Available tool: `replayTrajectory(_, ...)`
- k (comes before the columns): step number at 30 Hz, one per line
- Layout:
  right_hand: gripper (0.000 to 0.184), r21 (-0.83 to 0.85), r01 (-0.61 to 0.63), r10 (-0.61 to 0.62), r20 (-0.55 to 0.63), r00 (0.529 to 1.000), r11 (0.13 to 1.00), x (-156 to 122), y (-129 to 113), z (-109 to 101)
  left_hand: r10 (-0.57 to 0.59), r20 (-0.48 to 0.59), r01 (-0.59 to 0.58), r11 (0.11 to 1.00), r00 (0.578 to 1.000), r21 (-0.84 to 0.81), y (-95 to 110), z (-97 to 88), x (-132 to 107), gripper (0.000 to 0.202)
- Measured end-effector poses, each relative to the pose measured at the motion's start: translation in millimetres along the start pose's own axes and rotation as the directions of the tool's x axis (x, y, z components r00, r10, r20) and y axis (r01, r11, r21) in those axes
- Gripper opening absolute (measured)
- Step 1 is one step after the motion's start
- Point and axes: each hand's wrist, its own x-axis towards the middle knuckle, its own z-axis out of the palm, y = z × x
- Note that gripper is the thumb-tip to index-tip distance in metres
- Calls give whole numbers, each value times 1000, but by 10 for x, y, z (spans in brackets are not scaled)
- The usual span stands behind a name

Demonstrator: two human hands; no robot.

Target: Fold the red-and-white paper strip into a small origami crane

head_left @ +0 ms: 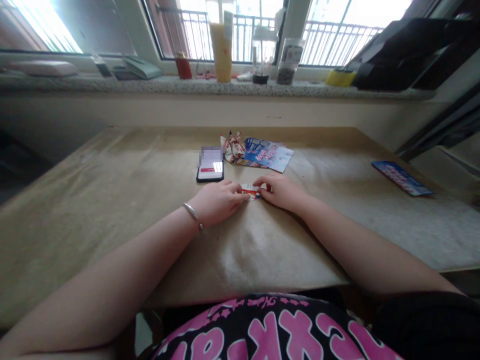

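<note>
Tan table (112, 215) by a window (337, 35), on my head cam. I had the L hand (221, 200) pinching the paper (250, 192) at its L end, R hand (281, 191) pinching the R end; couldn't tell if the paper touched the table. Bracelet (191, 211) on L wrist. Phone (210, 172) lay just beyond the L hand. Behind the paper sat folded papers (233, 150), btwn phone & blue cards (272, 156). Far R, well apart: blue pack (402, 178). Yellow cup (222, 52) stood on the sill (150, 87).
</note>
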Motion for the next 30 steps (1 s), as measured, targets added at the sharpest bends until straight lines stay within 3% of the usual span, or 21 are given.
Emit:
replayTrajectory(8,27,-49,16,-14,44,999,999,7,-4,-29,-5,-37,2,996,999,-87,-73,65,7,32)
replayTrajectory(13,28,-67,125,-125,-1,992,990,7,108,3,-28,-32,26,997,999,-68,-72,55,9,32)
replayTrajectory(18,25,-31,217,-215,51,975,976,25,177,-7,-59,-36,55,993,998,-107,-54,48,12,30)
replayTrajectory(25,20,40,349,-351,110,930,936,1,25,-124,-62,-10,59,982,998,-181,-70,32,32,29)
replayTrajectory(30,26,-88,256,-246,113,963,963,-9,-163,-78,-94,0,92,974,996,-208,-78,41,39,31)
